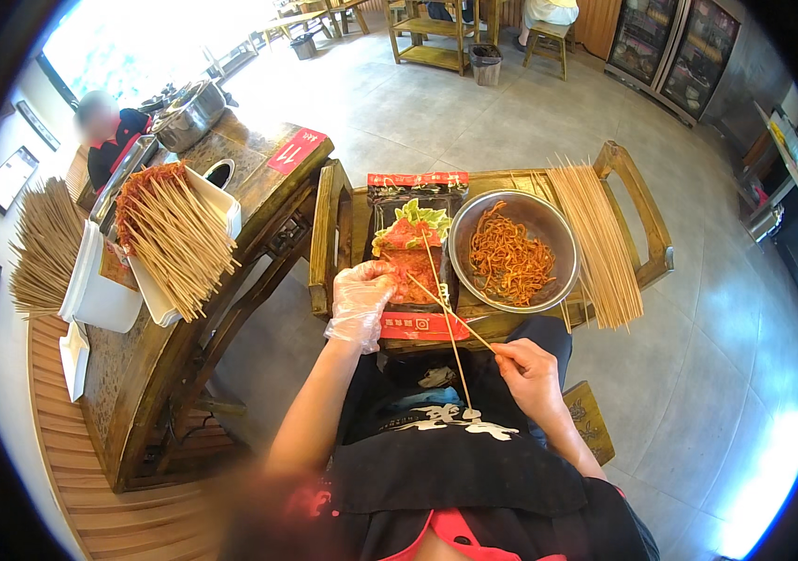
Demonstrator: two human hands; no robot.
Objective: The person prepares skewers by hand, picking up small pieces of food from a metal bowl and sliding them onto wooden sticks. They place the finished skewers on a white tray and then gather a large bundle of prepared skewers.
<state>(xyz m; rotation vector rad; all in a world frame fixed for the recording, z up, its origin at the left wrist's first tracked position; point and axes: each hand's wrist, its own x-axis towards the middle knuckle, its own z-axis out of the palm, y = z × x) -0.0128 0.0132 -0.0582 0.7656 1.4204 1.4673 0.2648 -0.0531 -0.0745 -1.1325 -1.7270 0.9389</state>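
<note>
My left hand [362, 298], in a clear plastic glove, has its fingers bent together on red marinated food [418, 266] in a black tray [379, 210]. Its fingertips partly hide what they pinch. Between thumb and fingers, my right hand [529, 368] grips a thin bamboo skewer [466, 326], whose far end reaches the food beside my left fingertips. Another skewer [459, 365] crosses it, running from the food down over my apron. Green-and-pale leaf shapes [413, 212] show at the tray's far part. To the right stands a metal bowl [466, 280] of reddish-orange strips [511, 259].
A wooden stool [504, 326] carries the tray, the bowl and a bundle of bare skewers [599, 245]. On the wooden table [259, 175] at left are loaded skewers [174, 245], a white container [101, 280] and a steel pot [192, 116]. A person [108, 137] sits behind it.
</note>
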